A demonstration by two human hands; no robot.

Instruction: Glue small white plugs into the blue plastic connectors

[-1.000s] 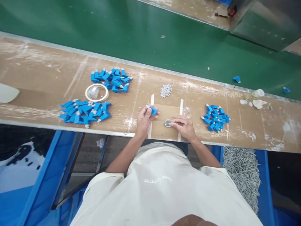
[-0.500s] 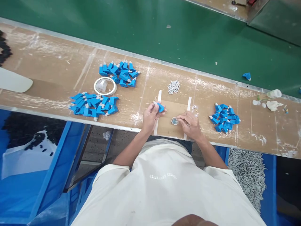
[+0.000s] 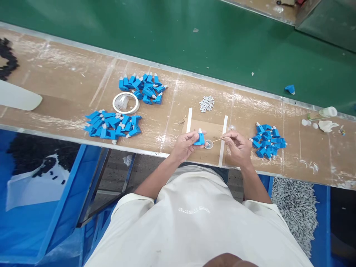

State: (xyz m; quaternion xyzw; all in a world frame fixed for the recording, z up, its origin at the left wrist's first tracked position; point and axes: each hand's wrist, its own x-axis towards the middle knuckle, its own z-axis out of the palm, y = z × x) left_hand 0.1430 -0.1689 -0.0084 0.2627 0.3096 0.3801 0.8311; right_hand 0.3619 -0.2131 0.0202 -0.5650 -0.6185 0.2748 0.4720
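Note:
My left hand (image 3: 184, 145) is closed on a blue plastic part (image 3: 199, 139) with a pale tip pointing away from me. Between the fingers of my right hand (image 3: 239, 147) is a thin wooden stick (image 3: 218, 139), slanting left toward a small round dish (image 3: 208, 144). The stick's far end is at the dish; whether it touches the contents I cannot tell. Beneath both hands lies a cardboard sheet (image 3: 207, 128) between two white tape strips. Beyond it is a small heap of little grey pieces (image 3: 206, 104).
Blue parts lie in piles at the left front (image 3: 111, 124), left back (image 3: 146, 87) and right (image 3: 268, 141). A tape roll (image 3: 114, 105) sits between the left piles. A clear bottle (image 3: 322, 113) lies far right. Behind the bench runs a green surface (image 3: 167, 37); a bin holds grey pieces (image 3: 294, 211).
My right hand has moved right, away from the dish, and now shows the stick. My left hand has brought the blue part rightward and slightly nearer, beside the dish, with its tip turned upright.

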